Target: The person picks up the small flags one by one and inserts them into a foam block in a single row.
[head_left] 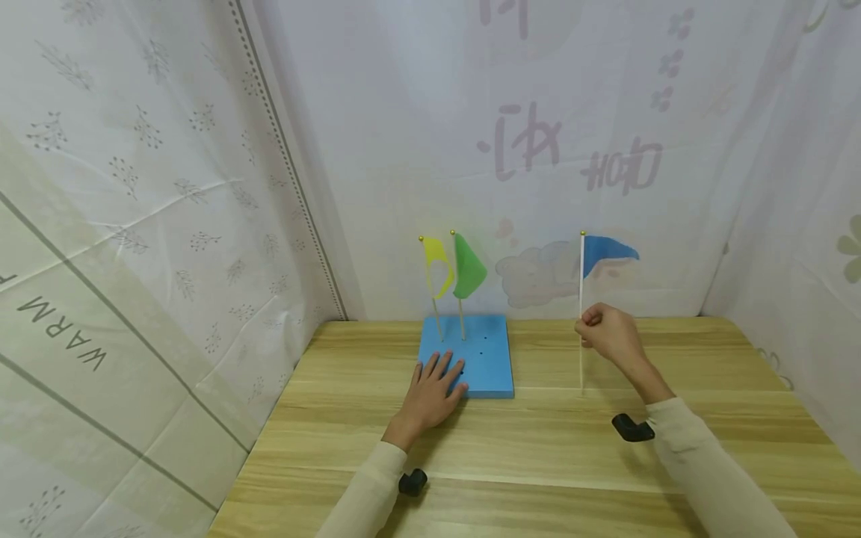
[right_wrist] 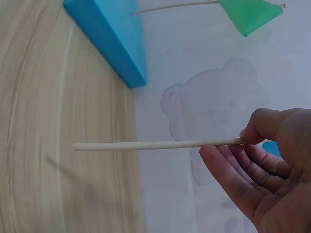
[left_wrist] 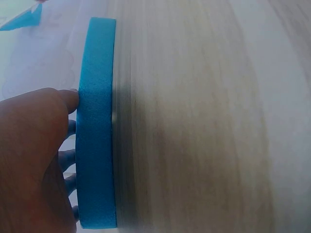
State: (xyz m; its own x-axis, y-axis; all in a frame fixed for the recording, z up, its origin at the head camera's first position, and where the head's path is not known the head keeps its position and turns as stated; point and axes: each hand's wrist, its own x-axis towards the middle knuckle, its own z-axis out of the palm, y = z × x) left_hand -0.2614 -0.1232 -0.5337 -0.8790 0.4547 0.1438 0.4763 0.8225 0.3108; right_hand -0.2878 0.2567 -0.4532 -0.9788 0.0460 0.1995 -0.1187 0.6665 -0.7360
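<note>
My right hand [head_left: 610, 334] pinches the wooden stick of a small blue flag [head_left: 605, 250] between thumb and fingers. The flag stands upright, its lower stick [right_wrist: 141, 146] sticking out below the fingers, over the table to the right of a blue foam board [head_left: 494, 373]. Spread fingers of my left hand [head_left: 430, 394] rest on the board's front left part. In the left wrist view the thumb lies at the upper edge of the board's side [left_wrist: 97, 126]. A yellow flag [head_left: 437, 269] and a green flag [head_left: 468, 269] stand in the board's back left, the yellow one leaning.
Several small dark holes [head_left: 480, 353] show in the board's top. The wooden table [head_left: 538, 448] runs back to a printed curtain [head_left: 403, 149], with more curtain at both sides. Black wrist mounts stick out at the left [head_left: 413, 482] and right sleeves.
</note>
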